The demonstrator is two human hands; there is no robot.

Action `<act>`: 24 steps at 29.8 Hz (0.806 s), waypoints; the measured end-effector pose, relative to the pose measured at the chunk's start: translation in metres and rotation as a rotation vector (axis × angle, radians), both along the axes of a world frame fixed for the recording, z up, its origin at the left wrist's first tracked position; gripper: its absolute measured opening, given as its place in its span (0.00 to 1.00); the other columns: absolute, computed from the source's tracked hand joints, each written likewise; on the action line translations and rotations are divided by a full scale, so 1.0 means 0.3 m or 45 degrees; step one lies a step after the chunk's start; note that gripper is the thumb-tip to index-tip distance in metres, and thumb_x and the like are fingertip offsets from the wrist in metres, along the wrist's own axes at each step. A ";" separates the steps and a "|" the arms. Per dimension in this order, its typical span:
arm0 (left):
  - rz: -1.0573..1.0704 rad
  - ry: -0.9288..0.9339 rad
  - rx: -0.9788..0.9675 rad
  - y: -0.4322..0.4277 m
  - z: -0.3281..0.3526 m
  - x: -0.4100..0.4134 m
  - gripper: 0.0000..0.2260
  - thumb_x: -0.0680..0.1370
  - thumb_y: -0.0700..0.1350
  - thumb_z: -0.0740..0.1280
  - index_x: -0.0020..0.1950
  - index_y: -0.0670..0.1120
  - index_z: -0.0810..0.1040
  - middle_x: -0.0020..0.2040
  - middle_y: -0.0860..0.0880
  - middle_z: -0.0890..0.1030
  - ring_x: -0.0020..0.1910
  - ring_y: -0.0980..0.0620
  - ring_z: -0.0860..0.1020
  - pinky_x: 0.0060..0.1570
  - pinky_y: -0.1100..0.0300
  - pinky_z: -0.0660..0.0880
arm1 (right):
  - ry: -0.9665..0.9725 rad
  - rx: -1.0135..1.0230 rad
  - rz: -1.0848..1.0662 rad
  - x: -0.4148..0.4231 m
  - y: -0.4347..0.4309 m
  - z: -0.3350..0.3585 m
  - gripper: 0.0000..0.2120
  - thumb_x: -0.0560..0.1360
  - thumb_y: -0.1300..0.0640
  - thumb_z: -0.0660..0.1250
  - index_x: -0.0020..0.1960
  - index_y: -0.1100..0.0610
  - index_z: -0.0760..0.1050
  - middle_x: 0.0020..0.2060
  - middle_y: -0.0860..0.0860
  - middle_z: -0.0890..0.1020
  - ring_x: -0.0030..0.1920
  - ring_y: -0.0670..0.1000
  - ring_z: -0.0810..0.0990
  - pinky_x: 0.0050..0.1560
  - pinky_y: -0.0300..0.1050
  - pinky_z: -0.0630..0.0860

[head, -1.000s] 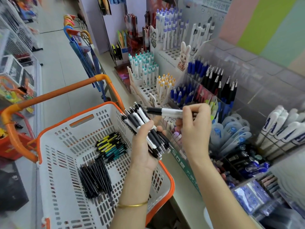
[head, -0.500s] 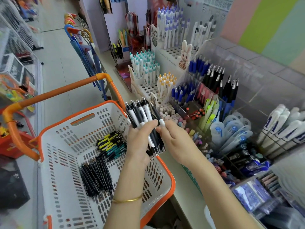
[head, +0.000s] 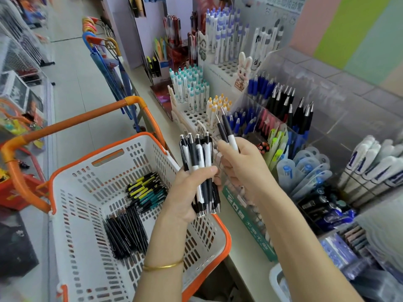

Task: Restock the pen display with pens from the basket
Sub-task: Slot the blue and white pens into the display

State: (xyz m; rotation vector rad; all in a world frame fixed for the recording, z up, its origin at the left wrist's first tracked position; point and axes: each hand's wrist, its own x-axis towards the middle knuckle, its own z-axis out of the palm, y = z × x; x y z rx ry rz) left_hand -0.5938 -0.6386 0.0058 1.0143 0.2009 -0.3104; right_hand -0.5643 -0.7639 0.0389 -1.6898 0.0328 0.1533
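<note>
My left hand (head: 185,192) grips a bundle of black-and-white pens (head: 199,162), upright, above the right rim of the white and orange basket (head: 72,214). My right hand (head: 242,164) holds two black-and-white pens (head: 226,129), tips pointing up, just right of the bundle and in front of the pen display (head: 281,110). In the basket lie a pile of black pens (head: 126,232) and a pile of yellow and teal pens (head: 146,190).
The shelf carries racks of white, teal, yellow, blue and black pens (head: 192,90), highlighters (head: 277,142) and capped white pens (head: 375,164) at right. The orange basket handle (head: 87,118) arches at left. Umbrellas (head: 109,62) hang beyond, beside the aisle floor.
My right hand has pulled two pens out of the bundle and lifted them up to the right, toward the display. My left hand keeps the remaining bundle, now more upright.
</note>
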 end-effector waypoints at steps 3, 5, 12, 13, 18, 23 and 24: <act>-0.062 -0.004 0.033 -0.003 -0.003 -0.003 0.08 0.68 0.37 0.72 0.45 0.39 0.76 0.32 0.47 0.78 0.31 0.52 0.78 0.32 0.60 0.76 | -0.088 0.012 0.016 0.020 0.020 0.021 0.15 0.75 0.50 0.68 0.40 0.59 0.68 0.27 0.50 0.64 0.23 0.45 0.62 0.23 0.37 0.62; -0.088 -0.010 0.045 -0.002 -0.006 -0.004 0.08 0.68 0.38 0.71 0.45 0.39 0.76 0.32 0.47 0.78 0.32 0.52 0.78 0.33 0.60 0.77 | -0.075 0.015 0.049 0.030 0.025 0.021 0.14 0.74 0.53 0.70 0.39 0.60 0.69 0.26 0.50 0.64 0.22 0.44 0.62 0.22 0.36 0.63; -0.117 0.113 -0.097 0.009 -0.002 0.000 0.06 0.68 0.42 0.69 0.40 0.43 0.85 0.37 0.43 0.82 0.34 0.49 0.81 0.32 0.59 0.78 | -0.114 -0.039 -0.085 0.066 0.012 -0.003 0.08 0.77 0.59 0.66 0.42 0.63 0.74 0.28 0.51 0.70 0.24 0.44 0.66 0.24 0.36 0.66; -0.109 0.139 -0.158 0.009 0.002 0.001 0.04 0.68 0.40 0.70 0.37 0.45 0.85 0.39 0.42 0.82 0.35 0.49 0.81 0.33 0.59 0.79 | -0.117 -0.036 -0.114 0.071 0.007 -0.007 0.08 0.78 0.59 0.65 0.42 0.62 0.74 0.29 0.52 0.70 0.24 0.45 0.66 0.24 0.38 0.65; 0.067 0.342 -0.279 0.008 -0.031 0.014 0.03 0.71 0.39 0.66 0.43 0.43 0.74 0.39 0.42 0.82 0.36 0.48 0.78 0.28 0.63 0.76 | -0.216 -0.081 -0.280 0.092 -0.032 -0.004 0.09 0.79 0.59 0.61 0.40 0.57 0.71 0.30 0.50 0.69 0.28 0.47 0.65 0.30 0.42 0.64; 0.133 0.424 -0.444 0.013 -0.061 0.010 0.05 0.71 0.42 0.66 0.40 0.42 0.81 0.44 0.45 0.83 0.31 0.52 0.77 0.28 0.65 0.75 | -0.446 -0.116 -0.575 0.070 -0.014 -0.010 0.10 0.80 0.58 0.58 0.41 0.50 0.69 0.33 0.51 0.71 0.33 0.52 0.69 0.33 0.48 0.69; 0.143 0.399 -0.493 0.011 -0.068 0.009 0.08 0.71 0.43 0.66 0.37 0.43 0.83 0.48 0.45 0.82 0.32 0.53 0.77 0.29 0.65 0.75 | -0.491 -0.117 -0.626 0.063 -0.009 -0.014 0.10 0.80 0.58 0.58 0.40 0.49 0.68 0.33 0.51 0.72 0.33 0.53 0.70 0.33 0.49 0.70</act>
